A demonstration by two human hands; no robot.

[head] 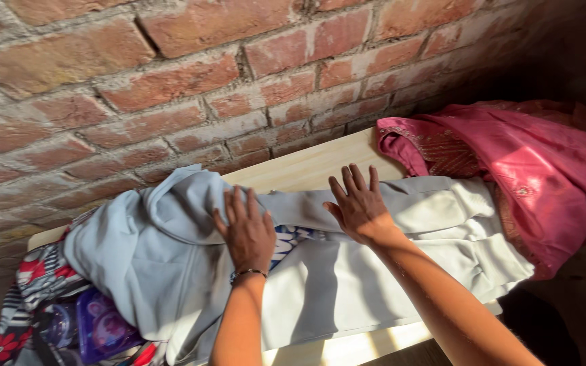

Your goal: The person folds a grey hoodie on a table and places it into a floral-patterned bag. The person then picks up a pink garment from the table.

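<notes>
A pale grey-blue garment (347, 278) lies spread across a light wooden table (313, 166). My left hand (245, 230) rests flat on its bunched left part, fingers apart, a thin bracelet on the wrist. My right hand (359, 203) presses flat on the garment's upper middle, fingers spread. Between the hands a small patch of blue-and-white patterned cloth (289, 238) shows through. Neither hand grips anything.
A pink embroidered cloth (523, 169) is heaped at the table's right end. At the left end lies a pile of red, white and black floral cloth (38, 278) with a purple patterned piece (100, 325). A red brick wall (171, 81) runs close behind the table.
</notes>
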